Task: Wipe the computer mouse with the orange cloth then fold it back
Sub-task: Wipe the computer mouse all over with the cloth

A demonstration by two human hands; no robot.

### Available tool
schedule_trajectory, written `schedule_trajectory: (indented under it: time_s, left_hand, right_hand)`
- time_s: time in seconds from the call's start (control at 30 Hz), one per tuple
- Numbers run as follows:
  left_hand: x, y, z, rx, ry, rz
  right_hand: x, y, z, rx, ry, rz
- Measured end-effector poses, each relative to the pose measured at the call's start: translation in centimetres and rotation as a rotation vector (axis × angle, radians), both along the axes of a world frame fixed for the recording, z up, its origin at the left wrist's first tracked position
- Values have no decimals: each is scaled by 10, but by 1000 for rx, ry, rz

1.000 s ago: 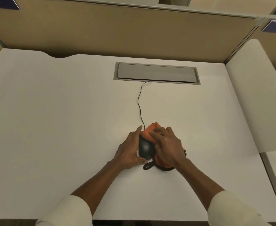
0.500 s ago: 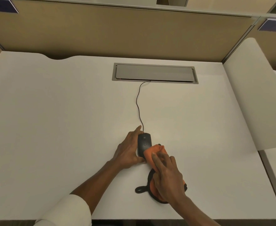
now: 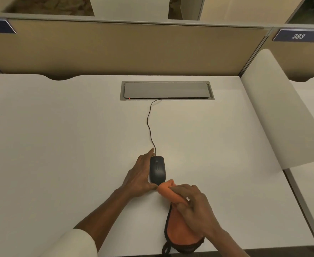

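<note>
A black wired computer mouse [image 3: 157, 169] lies on the white desk [image 3: 59, 145] near its front middle. My left hand [image 3: 140, 175] holds it from the left side, index finger along the front and thumb at its rear. The orange cloth [image 3: 176, 225], edged in black with a black loop, is bunched under my right hand [image 3: 195, 206]. That hand grips the cloth just behind the mouse. The cloth's front fold touches the mouse's rear end and my left thumb.
The mouse cable [image 3: 149, 125] runs back into a grey cable hatch [image 3: 167, 90] set in the desk. A tan partition [image 3: 126, 49] closes the back, and a white curved divider [image 3: 276, 115] stands on the right. The cloth's loop hangs at the desk's front edge.
My right hand has dragged the cloth back along the mouse from its front to behind its rear end. The mouse top is now uncovered. My left hand kept its hold.
</note>
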State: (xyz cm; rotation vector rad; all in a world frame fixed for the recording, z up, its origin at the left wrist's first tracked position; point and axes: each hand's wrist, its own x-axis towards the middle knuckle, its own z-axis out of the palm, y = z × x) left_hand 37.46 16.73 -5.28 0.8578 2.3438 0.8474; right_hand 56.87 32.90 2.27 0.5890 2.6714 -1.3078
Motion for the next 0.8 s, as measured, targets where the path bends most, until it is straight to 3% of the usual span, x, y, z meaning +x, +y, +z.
schedule_trajectory:
  time_s: [0.1,0.3,0.47,0.67,0.8]
  left_hand:
    - [0,1,-1,-13,11,-9]
    - [3,2,0,-44,-3,-5]
    - [28,-1,28,43,-5,152]
    - [68,-2,83,387,-408,550]
    - [82,5,112,444,-686,549]
  right_hand:
    - [4,18,16,-217,41,-94]
    - [2,39,45,-468,70,-113]
    - [0,48,50,-702,133,-217]
    - [-13,55,46,-1012,183,-302]
    - [-24,55,48,-1104,182,-298]
